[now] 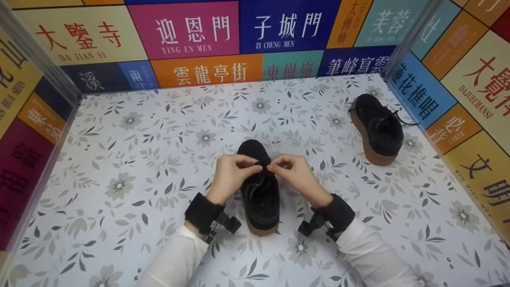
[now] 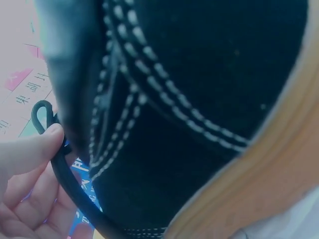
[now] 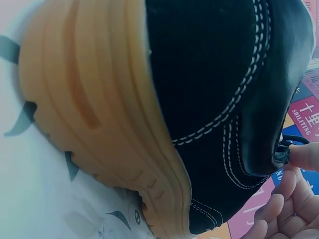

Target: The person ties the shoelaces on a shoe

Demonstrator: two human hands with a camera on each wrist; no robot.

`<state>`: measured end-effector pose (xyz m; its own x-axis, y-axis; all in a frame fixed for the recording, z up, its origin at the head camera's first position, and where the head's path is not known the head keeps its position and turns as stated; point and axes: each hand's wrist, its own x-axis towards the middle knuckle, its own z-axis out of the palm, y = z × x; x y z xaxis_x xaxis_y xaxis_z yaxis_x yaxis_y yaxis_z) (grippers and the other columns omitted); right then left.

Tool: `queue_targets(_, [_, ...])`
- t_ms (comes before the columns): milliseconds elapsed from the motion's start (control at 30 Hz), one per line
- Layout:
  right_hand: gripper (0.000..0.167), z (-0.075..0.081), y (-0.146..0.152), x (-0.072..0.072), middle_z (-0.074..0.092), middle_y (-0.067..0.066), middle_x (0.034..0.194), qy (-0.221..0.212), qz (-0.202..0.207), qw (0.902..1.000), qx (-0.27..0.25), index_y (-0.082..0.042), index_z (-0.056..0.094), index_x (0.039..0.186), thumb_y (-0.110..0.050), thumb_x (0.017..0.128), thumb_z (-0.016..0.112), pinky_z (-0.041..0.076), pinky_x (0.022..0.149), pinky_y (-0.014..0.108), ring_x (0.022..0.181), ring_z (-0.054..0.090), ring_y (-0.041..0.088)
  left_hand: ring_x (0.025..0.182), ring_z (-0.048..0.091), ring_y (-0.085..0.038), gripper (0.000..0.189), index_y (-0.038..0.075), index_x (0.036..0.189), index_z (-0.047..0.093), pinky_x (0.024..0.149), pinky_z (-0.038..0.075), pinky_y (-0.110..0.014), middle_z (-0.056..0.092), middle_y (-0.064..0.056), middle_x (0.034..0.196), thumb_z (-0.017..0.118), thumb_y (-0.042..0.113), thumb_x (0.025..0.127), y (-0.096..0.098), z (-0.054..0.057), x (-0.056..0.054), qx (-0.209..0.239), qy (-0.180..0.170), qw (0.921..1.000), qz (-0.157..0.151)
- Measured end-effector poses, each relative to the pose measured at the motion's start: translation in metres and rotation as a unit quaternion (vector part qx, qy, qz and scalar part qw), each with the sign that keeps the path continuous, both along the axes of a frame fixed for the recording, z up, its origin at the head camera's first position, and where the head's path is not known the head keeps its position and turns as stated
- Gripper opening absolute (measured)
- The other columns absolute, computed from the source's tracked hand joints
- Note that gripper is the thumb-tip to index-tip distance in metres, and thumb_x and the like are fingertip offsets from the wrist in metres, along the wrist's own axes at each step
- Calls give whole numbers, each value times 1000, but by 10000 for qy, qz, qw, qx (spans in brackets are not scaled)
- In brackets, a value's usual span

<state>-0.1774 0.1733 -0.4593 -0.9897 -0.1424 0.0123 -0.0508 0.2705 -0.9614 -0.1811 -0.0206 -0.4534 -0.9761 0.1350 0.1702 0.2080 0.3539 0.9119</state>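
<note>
A black shoe (image 1: 263,217) with a tan sole and white stitching stands on the table in the middle of the head view, toe pointing away. Over its lacing, both hands meet from either side. In the left wrist view, the left hand (image 2: 35,184) pinches a black shoelace (image 2: 67,177) between thumb and fingers, a small loop rising above the thumb. From the other side, the right hand (image 3: 289,199) pinches lace (image 3: 299,140) beside the shoe's tongue edge. In the head view the fingertips of the left hand (image 1: 232,173) and right hand (image 1: 297,171) nearly meet.
A second black shoe (image 1: 382,137) with a tan sole stands at the back right, its laces hanging loose. Colourful panels with printed characters (image 1: 195,32) wall the back and sides. Flower-patterned covering (image 1: 159,131) lies over the table. Black straps (image 1: 203,213) hold cameras on both wrists.
</note>
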Motion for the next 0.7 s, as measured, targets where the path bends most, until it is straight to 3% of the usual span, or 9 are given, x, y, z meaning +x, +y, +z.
queue_targets(267, [10,2,-1,2,71,-5,78,295,-42,9993,242,3,74,87,-7,87,74,46,65,17,69,59,4,71,71,-16,11,6,87,80,65,56,-22,78,-7,81,83,13,80,4,-2,6,-247,349,9985,351])
queue_targets(700, [16,-1,0,-1,68,-10,75,5,120,9999,96,0,73,87,-15,85,79,44,64,19,69,56,8,72,68,-13,16,2,91,79,65,54,-19,77,-11,83,83,12,81,6,-9,1,273,18,9992,279])
